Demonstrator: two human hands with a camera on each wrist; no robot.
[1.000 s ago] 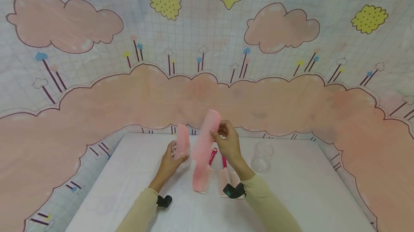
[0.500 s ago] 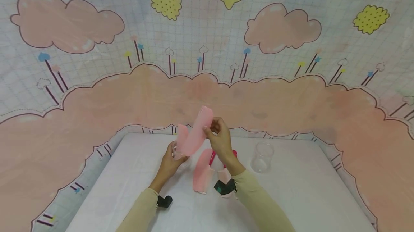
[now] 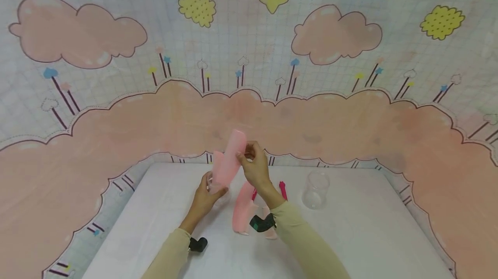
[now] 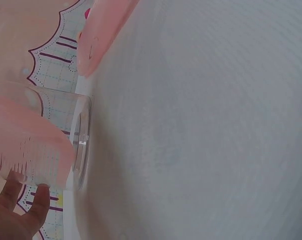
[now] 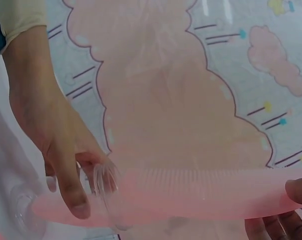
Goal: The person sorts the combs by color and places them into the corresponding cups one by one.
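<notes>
My left hand (image 3: 211,191) grips a small clear cup (image 3: 220,192) standing on the white table (image 3: 350,235). A pink comb (image 3: 216,160) stands upright in the cup. My right hand (image 3: 249,158) pinches a second pink comb (image 3: 232,155) near its upper end, tilted, with its lower end at the cup's mouth beside the first comb. In the right wrist view the held comb (image 5: 191,192) reaches across to the cup (image 5: 105,185) and my left hand's fingers (image 5: 70,195). The left wrist view shows the cup (image 4: 82,145) and comb teeth (image 4: 30,150) close up.
A third pink comb (image 3: 243,207) lies on the table under my right forearm, with red-handled items (image 3: 282,190) beside it. A second clear cup (image 3: 315,190) stands to the right. A cartoon cloud backdrop (image 3: 249,54) rises behind the table.
My right hand has carried the pink comb left and down, from above the table's middle to the cup. My left hand has stayed on the cup.
</notes>
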